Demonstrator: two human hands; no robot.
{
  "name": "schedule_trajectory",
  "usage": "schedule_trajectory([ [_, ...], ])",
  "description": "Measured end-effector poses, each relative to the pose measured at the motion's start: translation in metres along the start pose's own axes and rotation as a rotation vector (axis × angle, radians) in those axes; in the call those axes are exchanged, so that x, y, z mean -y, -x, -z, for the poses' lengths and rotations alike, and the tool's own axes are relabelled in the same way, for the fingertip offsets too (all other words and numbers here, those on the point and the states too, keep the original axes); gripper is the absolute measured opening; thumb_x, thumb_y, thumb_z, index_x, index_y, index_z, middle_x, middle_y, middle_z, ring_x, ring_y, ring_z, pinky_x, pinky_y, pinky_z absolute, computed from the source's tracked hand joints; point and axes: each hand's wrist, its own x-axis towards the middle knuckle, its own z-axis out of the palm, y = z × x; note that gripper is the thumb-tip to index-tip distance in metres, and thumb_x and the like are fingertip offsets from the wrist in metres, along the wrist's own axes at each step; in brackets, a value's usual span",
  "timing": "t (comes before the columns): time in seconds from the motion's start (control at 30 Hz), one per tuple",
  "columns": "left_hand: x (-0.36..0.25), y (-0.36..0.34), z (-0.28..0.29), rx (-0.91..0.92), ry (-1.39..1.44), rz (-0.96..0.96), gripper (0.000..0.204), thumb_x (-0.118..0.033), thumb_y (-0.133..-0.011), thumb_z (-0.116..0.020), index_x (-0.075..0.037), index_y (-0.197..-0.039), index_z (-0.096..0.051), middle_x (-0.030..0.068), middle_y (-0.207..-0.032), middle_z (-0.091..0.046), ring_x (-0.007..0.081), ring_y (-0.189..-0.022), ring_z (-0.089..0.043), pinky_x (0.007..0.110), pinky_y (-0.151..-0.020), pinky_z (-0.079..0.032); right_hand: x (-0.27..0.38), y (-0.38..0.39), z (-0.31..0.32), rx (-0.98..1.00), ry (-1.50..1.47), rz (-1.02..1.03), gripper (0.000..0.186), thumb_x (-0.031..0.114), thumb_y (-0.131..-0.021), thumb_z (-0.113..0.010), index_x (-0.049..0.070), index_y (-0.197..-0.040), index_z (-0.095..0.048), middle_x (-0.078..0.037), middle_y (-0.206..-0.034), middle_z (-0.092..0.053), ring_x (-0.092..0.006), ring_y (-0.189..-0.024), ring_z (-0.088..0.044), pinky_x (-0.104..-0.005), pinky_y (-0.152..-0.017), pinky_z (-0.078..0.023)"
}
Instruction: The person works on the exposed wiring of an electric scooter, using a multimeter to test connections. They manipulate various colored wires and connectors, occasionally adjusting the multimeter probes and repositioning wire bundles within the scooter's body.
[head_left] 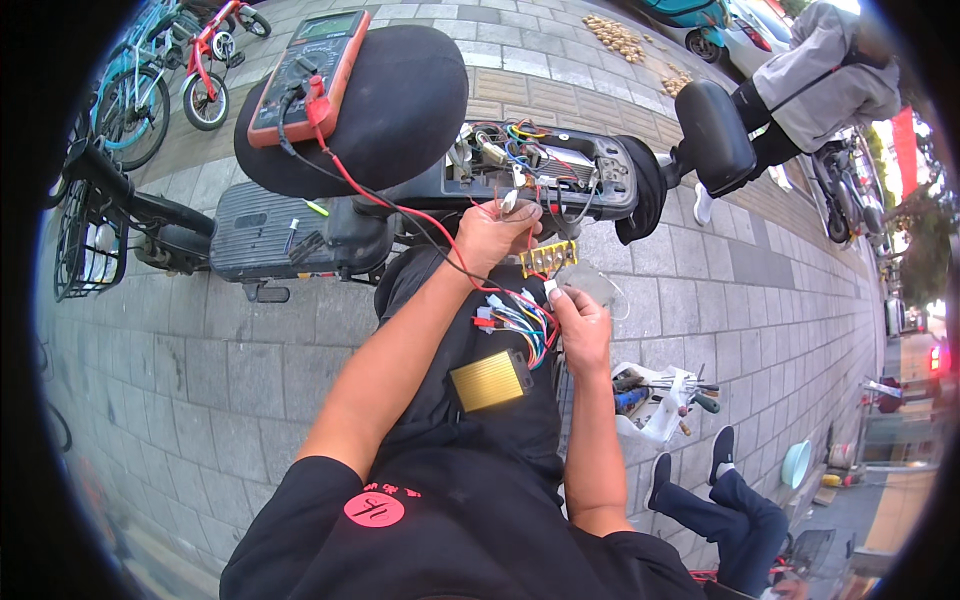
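My left hand (pixel 497 236) is closed in a pinch around a white plug connector (pixel 509 201) beside the opened electric scooter body (pixel 606 172), where many coloured wires show. Lower and to the right, my right hand (pixel 583 325) grips a small white connector (pixel 550 287) between thumb and fingers. A yellow terminal strip (pixel 548 260) lies between the hands. On my lap rests a gold finned controller box (pixel 490 381), and its bundle of coloured wires (pixel 527 326) ends in several plugs. Red and black test leads (pixel 420 213) run past my left hand from an orange-red multimeter (pixel 308 75).
The multimeter lies on the black seat (pixel 420 110). A white tool tray (pixel 655 400) stands on the paving right of me. Another person's legs (pixel 735 520) extend at the lower right; a person in grey (pixel 820 85) is at the upper right. Bicycles (pixel 135 100) stand at the far left.
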Motion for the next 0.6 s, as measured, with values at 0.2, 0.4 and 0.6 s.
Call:
schedule_trajectory([
  [0.2,0.008,0.002,-0.008,-0.084,-0.022,-0.116,0.012,-0.015,-0.102,-0.075,-0.004,-0.106,-0.074,0.0072,-0.094,-0.078,0.0168,-0.072,-0.076,0.030,-0.062,-0.063,0.000,0.000,0.000,-0.025,0.016,0.000,0.029,0.018,-0.103,-0.072,-0.008,-0.115,-0.073,-0.004,-0.092,-0.073,-0.0073,-0.080,-0.064,-0.0231,-0.073,-0.052],
  [0.4,0.017,0.002,-0.006,-0.026,0.012,-0.196,0.011,-0.008,-0.104,-0.069,0.000,-0.110,-0.065,0.0147,-0.100,-0.077,0.0220,-0.078,-0.078,0.033,-0.068,-0.066,0.004,0.003,0.001,-0.055,0.031,-0.001,0.029,0.021,-0.102,-0.073,-0.006,-0.114,-0.074,-0.004,-0.091,-0.073,-0.0072,-0.079,-0.063,-0.0237,-0.071,-0.051],
  [0.6,0.019,-0.001,-0.006,0.036,-0.046,-0.236,0.012,-0.006,-0.105,-0.064,0.001,-0.114,-0.059,0.0163,-0.101,-0.077,0.0225,-0.079,-0.078,0.033,-0.070,-0.066,-0.005,-0.003,0.010,-0.038,0.016,-0.031,0.031,0.024,-0.102,-0.073,-0.006,-0.113,-0.074,-0.002,-0.090,-0.072,-0.0066,-0.076,-0.061,-0.0240,-0.068,-0.050],
])
